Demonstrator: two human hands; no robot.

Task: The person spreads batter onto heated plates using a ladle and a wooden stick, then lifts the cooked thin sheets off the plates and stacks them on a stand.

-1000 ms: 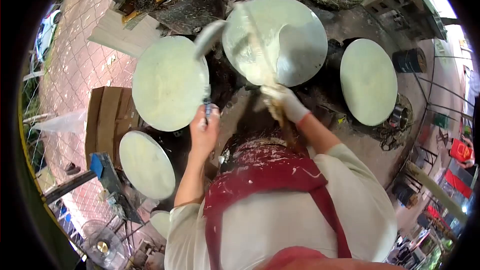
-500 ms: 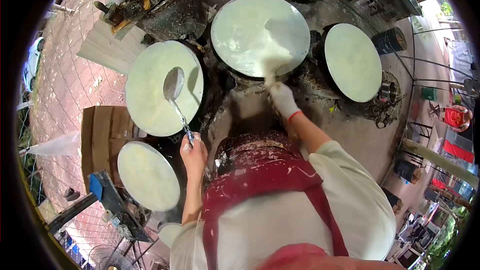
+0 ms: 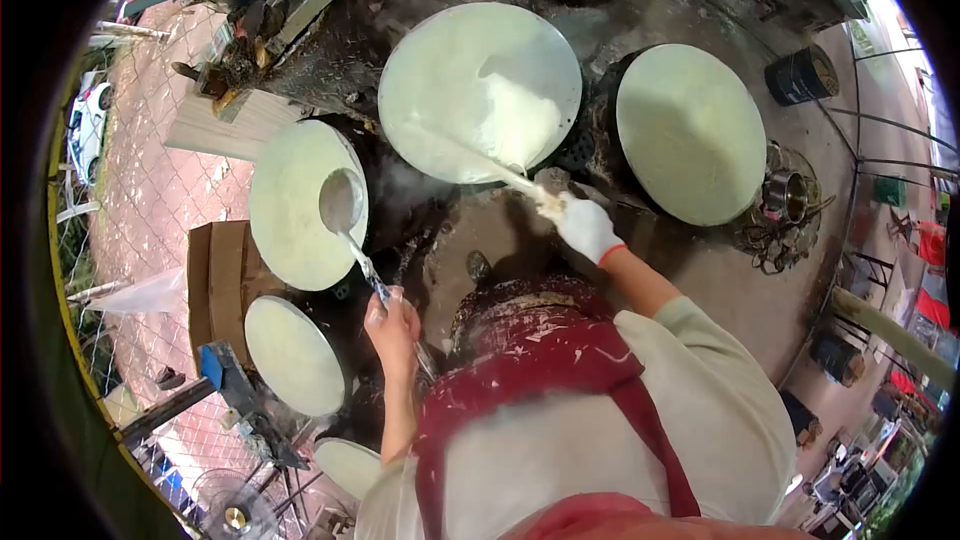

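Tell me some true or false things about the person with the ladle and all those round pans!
1. The left hand holds a ladle over a round pan. True.
2. Both hands wear white gloves. False: only the right hand wears a white glove; the left one is bare.
3. The right hand holds a stick-like spreader that reaches onto the middle pan. True.
4. The middle pan is fully covered in batter. False: part of it is coated, and bare grey metal shows elsewhere.
5. The person wears a blue apron. False: the apron is red with white splashes.
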